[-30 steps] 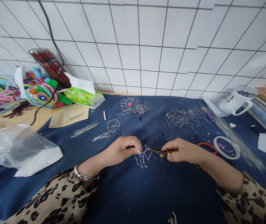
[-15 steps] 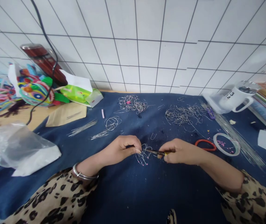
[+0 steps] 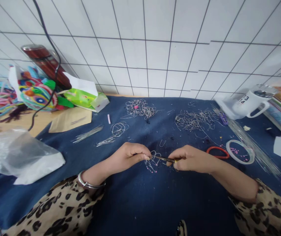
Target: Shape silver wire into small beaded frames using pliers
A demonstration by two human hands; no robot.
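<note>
Beads point(image 3: 234, 151) lie inside the round dish point(image 3: 244, 162); hands point(image 3: 191, 159) hold wirework point(image 3: 152, 164) and pliers point(image 3: 163, 159)

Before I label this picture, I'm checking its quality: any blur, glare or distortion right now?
Head view: lines on the wall fan outward; the bangle and mug lid catch highlights; the wire piece at the left hand looks soft.

A white wall point(image 3: 157, 54) with dark grid lines backs a wooden table point(image 3: 42, 120) partly under blue cloth point(image 3: 142, 203).
</note>
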